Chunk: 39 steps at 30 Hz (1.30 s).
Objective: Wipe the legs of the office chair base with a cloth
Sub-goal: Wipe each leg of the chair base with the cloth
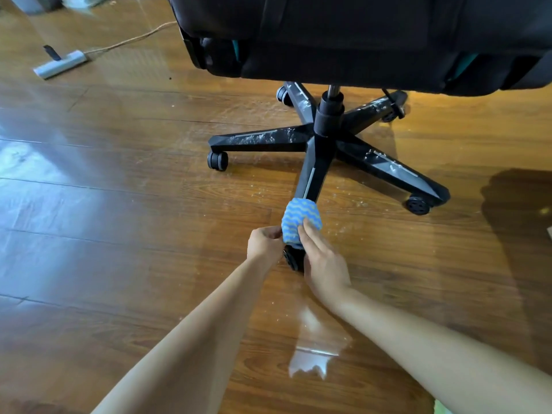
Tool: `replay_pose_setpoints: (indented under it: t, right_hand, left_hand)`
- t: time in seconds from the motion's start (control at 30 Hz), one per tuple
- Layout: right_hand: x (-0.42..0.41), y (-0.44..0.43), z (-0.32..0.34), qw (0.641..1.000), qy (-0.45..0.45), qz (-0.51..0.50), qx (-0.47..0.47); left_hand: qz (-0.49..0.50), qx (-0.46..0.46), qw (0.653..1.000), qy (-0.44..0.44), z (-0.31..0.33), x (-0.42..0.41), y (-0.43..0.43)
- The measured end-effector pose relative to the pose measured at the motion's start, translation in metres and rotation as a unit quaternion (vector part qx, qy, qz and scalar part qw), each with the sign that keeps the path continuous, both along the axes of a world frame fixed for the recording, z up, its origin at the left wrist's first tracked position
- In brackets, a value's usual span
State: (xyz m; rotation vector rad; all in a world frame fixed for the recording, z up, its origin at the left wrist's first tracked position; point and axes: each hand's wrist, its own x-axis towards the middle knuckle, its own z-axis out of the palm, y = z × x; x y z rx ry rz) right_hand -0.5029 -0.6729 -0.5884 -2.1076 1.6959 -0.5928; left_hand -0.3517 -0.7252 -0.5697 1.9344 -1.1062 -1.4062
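Observation:
The black office chair base (325,138) has several legs spreading from a centre column, and most carry white dust. A blue cloth with yellow wavy stripes (300,221) is wrapped over the outer end of the nearest leg (312,177), just above its caster (291,258). My left hand (264,242) pinches the cloth's left edge. My right hand (324,261) grips the cloth from the right, fingers laid over it. The leg's tip is hidden under the cloth.
The black seat (358,37) overhangs the base at the top. A clear plastic bag (316,345) lies on the wooden floor (119,204) between my forearms. A white power strip (61,64) with a cable sits far left. White specks dot the floor around the base.

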Motion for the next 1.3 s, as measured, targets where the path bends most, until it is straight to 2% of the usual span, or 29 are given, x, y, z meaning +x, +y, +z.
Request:
replay_pose_setpoints:
  t: [0.13,0.27,0.37,0.43,0.53,0.63,0.7,0.8,0.87,1.0,1.13,1.2,1.3]
  right_hand:
    - [-0.008,-0.04,0.008,0.997,0.071,0.013,-0.039]
    - [-0.019,-0.118,0.032,0.994,0.098,-0.054,-0.001]
    - [-0.022,-0.135,0.04,0.991,0.12,-0.051,0.003]
    - [-0.019,-0.118,0.037,0.99,0.137,0.013,-0.012]
    - [-0.006,-0.077,0.022,0.975,0.164,0.142,-0.036]
    - [-0.007,-0.08,0.02,0.959,0.194,0.204,-0.046]
    - [-0.015,-0.104,0.027,0.949,0.232,0.2,-0.071]
    - [-0.022,-0.138,0.039,0.954,0.261,0.135,-0.059]
    - [-0.016,-0.138,0.039,0.957,0.259,0.119,-0.049]
    - [-0.013,-0.091,0.04,0.94,0.252,0.225,-0.042]
    - [-0.018,-0.068,0.053,0.904,0.219,0.364,-0.048]
    - [-0.015,-0.084,0.066,0.9,0.232,0.37,-0.012]
    - [-0.003,-0.123,0.076,0.895,0.31,0.32,0.011]
  left_hand:
    - [0.001,-0.007,1.0,0.005,-0.002,-0.002,-0.003]
    - [0.012,-0.003,1.0,0.009,-0.001,-0.002,-0.002]
    - [0.016,-0.015,1.0,0.019,-0.003,-0.002,0.002]
    - [0.015,-0.026,0.999,0.038,-0.006,-0.001,0.007]
    - [0.031,-0.034,0.992,0.119,-0.013,0.003,0.019]
    - [0.055,-0.037,0.986,0.15,-0.025,0.005,0.031]
    - [0.054,-0.039,0.989,0.136,-0.03,0.003,0.034]
    - [0.048,-0.045,0.989,0.133,-0.032,-0.001,0.037]
    - [0.055,-0.055,0.993,0.093,-0.034,-0.005,0.039]
    - [0.07,-0.068,0.995,-0.018,-0.033,-0.007,0.043]
    - [0.079,-0.076,0.992,-0.066,-0.034,-0.01,0.05]
    - [0.089,-0.081,0.99,-0.073,-0.034,-0.012,0.05]
    - [0.09,-0.082,0.989,-0.081,-0.034,-0.013,0.048]
